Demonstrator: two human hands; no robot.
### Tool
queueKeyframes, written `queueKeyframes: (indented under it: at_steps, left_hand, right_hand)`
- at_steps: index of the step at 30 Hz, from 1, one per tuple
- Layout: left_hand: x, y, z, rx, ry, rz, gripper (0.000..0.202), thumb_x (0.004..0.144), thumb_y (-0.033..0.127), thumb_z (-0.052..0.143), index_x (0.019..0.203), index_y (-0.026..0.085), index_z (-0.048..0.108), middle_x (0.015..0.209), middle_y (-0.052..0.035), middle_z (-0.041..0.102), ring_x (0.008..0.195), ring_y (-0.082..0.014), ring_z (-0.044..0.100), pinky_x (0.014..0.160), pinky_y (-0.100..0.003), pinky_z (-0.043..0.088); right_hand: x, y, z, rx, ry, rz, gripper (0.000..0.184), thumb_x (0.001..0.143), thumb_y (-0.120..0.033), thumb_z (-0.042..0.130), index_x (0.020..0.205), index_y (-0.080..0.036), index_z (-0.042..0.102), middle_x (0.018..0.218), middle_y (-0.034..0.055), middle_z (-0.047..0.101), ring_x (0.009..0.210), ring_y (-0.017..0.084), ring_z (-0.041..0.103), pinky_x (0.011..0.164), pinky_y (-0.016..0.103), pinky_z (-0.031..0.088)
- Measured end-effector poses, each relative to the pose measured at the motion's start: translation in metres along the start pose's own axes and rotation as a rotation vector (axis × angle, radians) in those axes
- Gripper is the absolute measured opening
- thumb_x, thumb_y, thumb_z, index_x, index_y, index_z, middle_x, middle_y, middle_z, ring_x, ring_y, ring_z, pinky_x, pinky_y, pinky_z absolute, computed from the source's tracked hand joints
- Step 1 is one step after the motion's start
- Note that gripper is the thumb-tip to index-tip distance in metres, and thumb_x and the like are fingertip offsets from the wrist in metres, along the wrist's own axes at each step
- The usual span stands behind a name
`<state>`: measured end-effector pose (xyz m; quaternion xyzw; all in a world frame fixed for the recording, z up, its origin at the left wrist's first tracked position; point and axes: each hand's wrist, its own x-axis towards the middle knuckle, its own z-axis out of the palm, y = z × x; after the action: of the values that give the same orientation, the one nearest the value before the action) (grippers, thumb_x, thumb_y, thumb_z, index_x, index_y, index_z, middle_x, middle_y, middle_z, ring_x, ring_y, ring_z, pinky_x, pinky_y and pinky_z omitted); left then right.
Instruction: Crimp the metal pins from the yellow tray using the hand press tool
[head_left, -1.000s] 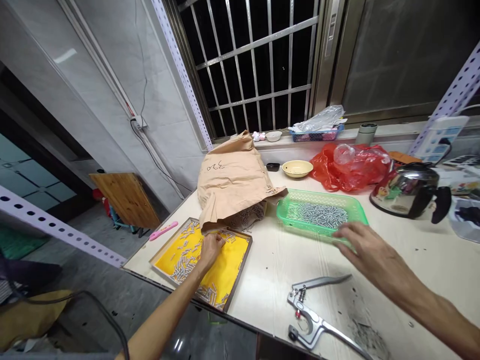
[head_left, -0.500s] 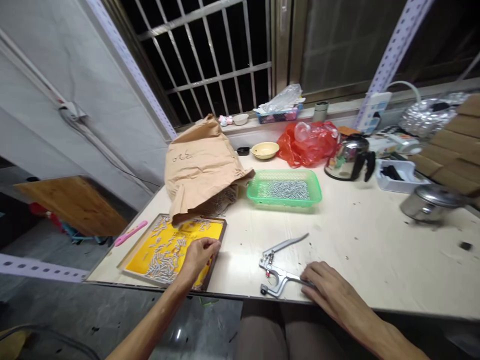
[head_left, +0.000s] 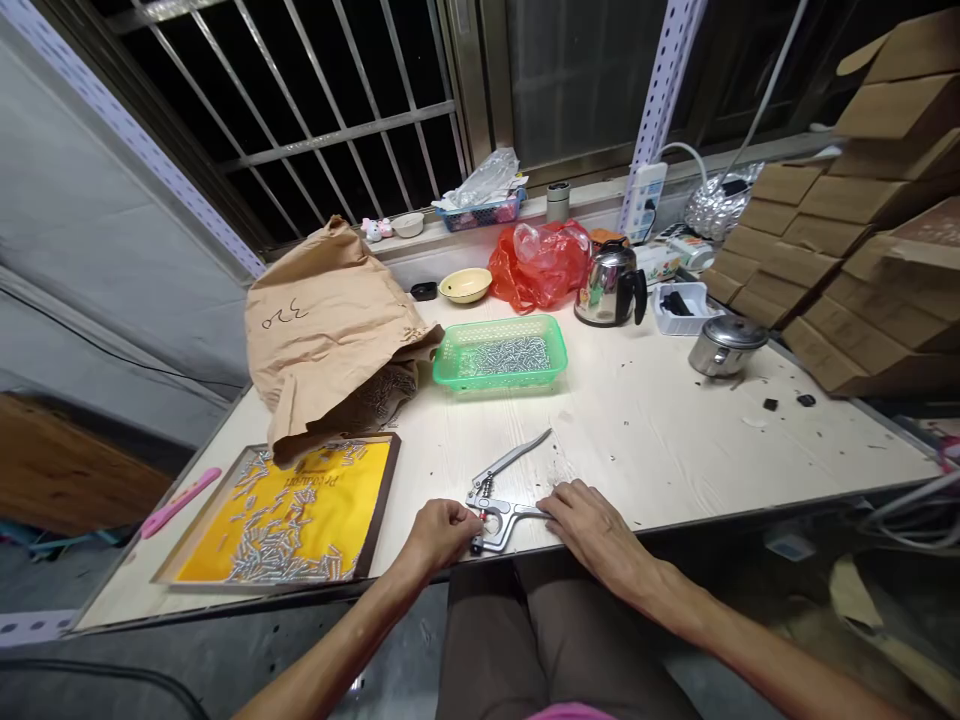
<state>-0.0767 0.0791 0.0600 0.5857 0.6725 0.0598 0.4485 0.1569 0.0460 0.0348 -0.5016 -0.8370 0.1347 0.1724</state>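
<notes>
Metal hand pliers (head_left: 501, 485) lie on the pale table (head_left: 675, 440) near its front edge. My left hand (head_left: 439, 532) is curled at the pliers' jaw end, fingertips pinched on something too small to name. My right hand (head_left: 589, 520) rests over the lower handle, fingers laid on it. Left of my hands lies a yellow tray (head_left: 322, 505) strewn with small metal pieces. A green basket (head_left: 450, 365) of similar metal parts stands further back.
A brown paper sack (head_left: 322, 320) spills parts onto the tray. A pink knife (head_left: 180, 500) lies at the table's left. Behind stand a yellow bowl (head_left: 465, 285), red bag (head_left: 536, 265), kettle (head_left: 609, 285), steel pot (head_left: 724, 347) and stacked cardboard boxes (head_left: 862, 230).
My left hand left the yellow tray and came to the pliers' jaw. My right hand moved from the green basket down onto the pliers' handle. The view swung right.
</notes>
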Motion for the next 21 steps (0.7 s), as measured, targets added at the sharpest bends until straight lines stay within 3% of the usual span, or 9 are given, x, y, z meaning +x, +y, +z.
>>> queueKeyframes:
  at_steps: [6,8,10,12,15,18,21]
  left_hand:
    - [0.006,0.009,-0.005,0.032,-0.099,-0.077,0.036,0.058,0.049,0.063,0.048,0.016,0.054,0.034,0.0064,0.039,0.036,-0.0067,0.034,0.042,-0.021,0.022]
    - [0.008,0.012,-0.008,0.018,-0.154,-0.102,0.036,0.055,0.049,0.066,0.048,0.016,0.054,0.033,0.0067,0.039,0.035,-0.0064,0.033,0.042,-0.021,0.022]
    - [0.008,0.013,-0.01,-0.014,-0.209,-0.116,0.035,0.053,0.049,0.067,0.049,0.016,0.054,0.033,0.0072,0.038,0.034,-0.006,0.031,0.04,-0.021,0.02]
    - [0.008,0.014,-0.012,-0.043,-0.262,-0.123,0.035,0.053,0.048,0.066,0.049,0.017,0.052,0.032,0.0074,0.038,0.033,-0.0057,0.029,0.039,-0.022,0.018]
    - [0.006,0.014,-0.011,-0.065,-0.307,-0.122,0.034,0.055,0.048,0.063,0.047,0.018,0.048,0.031,0.0076,0.036,0.033,-0.0053,0.027,0.039,-0.022,0.016]
    - [0.006,0.018,-0.01,-0.052,-0.32,-0.117,0.032,0.056,0.044,0.061,0.046,0.018,0.044,0.031,0.008,0.035,0.033,-0.0051,0.026,0.039,-0.022,0.015]
    - [0.007,0.022,-0.01,-0.024,-0.32,-0.138,0.03,0.055,0.041,0.061,0.045,0.018,0.044,0.031,0.008,0.035,0.033,-0.0052,0.026,0.039,-0.022,0.015]
  right_hand:
    - [0.0,0.002,-0.001,-0.007,-0.016,0.001,0.017,0.088,-0.013,0.048,0.097,-0.022,0.059,0.091,0.0052,0.056,0.086,0.021,0.048,0.074,0.033,0.039]
    - [0.002,0.006,-0.006,0.007,-0.026,-0.016,0.018,0.086,-0.018,0.053,0.103,-0.022,0.058,0.101,0.0068,0.057,0.093,0.022,0.049,0.078,0.035,0.04]
    - [0.008,0.012,-0.012,0.012,-0.024,-0.046,0.036,0.082,-0.027,0.061,0.117,-0.023,0.053,0.122,0.0113,0.05,0.111,0.026,0.044,0.088,0.04,0.038]
    - [0.019,0.02,-0.019,-0.006,-0.044,-0.063,0.066,0.075,-0.04,0.068,0.132,-0.021,0.042,0.141,0.0166,0.032,0.128,0.032,0.028,0.099,0.047,0.03]
    - [0.039,0.033,-0.026,-0.026,-0.193,-0.068,0.1,0.062,-0.061,0.07,0.142,-0.018,0.028,0.15,0.0207,0.012,0.136,0.038,0.006,0.106,0.055,0.012]
    - [0.054,0.042,-0.024,-0.018,-0.322,-0.123,0.113,0.056,-0.074,0.063,0.144,-0.016,0.023,0.15,0.0223,0.011,0.137,0.039,0.0,0.107,0.056,0.004]
    - [0.061,0.046,-0.018,-0.028,-0.328,-0.183,0.114,0.056,-0.078,0.059,0.144,-0.015,0.022,0.149,0.0231,0.015,0.137,0.039,0.002,0.106,0.057,0.002]
